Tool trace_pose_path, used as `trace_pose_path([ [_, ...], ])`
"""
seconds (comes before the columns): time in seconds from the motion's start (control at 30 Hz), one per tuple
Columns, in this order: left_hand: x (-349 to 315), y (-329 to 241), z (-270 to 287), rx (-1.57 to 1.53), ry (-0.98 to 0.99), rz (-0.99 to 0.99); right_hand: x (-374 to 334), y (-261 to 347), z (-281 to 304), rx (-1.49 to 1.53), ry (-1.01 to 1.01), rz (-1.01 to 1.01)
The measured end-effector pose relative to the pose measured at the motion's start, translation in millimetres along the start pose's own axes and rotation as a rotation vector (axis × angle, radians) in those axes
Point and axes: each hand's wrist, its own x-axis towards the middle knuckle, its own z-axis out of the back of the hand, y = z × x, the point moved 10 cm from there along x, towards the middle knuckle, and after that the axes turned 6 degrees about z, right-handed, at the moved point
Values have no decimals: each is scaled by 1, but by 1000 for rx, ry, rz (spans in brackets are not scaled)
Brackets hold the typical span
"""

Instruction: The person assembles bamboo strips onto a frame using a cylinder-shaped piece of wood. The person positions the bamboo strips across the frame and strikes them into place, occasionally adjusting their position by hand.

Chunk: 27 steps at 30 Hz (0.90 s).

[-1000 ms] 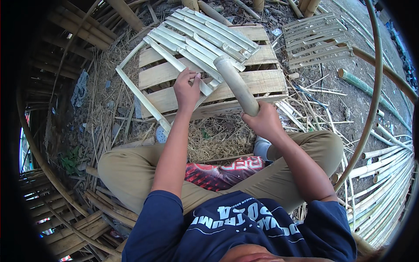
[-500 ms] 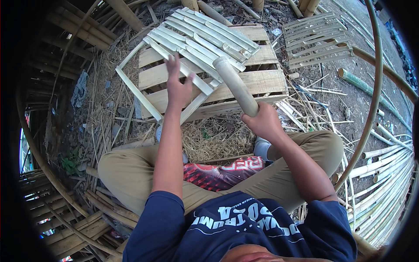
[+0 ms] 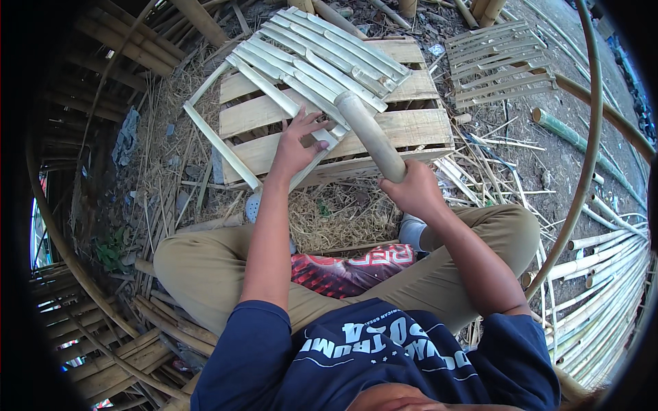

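In my right hand point(image 3: 415, 190) is the near end of a thick, pale round bamboo club point(image 3: 370, 135), its far end over the slats. My left hand point(image 3: 299, 145) has its fingers apart at the near corner of a bamboo slat panel point(image 3: 317, 63), by the lower end of a slat; whether it presses on the slat I cannot tell. Several pale split slats of the panel lie side by side across a frame of thin strips point(image 3: 221, 146). Beneath the panel is a low platform of wooden boards point(image 3: 404, 130).
Another slatted panel point(image 3: 499, 65) lies at the back right. A green bamboo pole point(image 3: 582, 142) and a stack of bamboo poles point(image 3: 606, 301) lie at the right. Curved bamboo strips arch at both sides. Shavings point(image 3: 336, 219) and scraps cover the ground between my crossed legs and the platform.
My left hand has come down and to the right, from over the slat's middle to the panel's near corner. The right hand and club have barely moved.
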Motion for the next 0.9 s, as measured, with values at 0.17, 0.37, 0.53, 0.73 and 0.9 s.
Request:
trace_pose_path([
  [0.17,-3,0,4,-71,-29,-47,1,-2,-2,7,6,-10],
  [0.37,-7,-11,7,-81,-89,-123,1,-2,2,20,-26,6],
  [0.53,-3,-30,16,186,-67,-185,2,2,5,-47,-75,63],
  [0.73,10,-46,18,63,-109,-184,4,-9,-1,-5,-76,25],
  [0.9,22,-53,12,135,-80,-141,17,-31,-12,143,-168,-37],
])
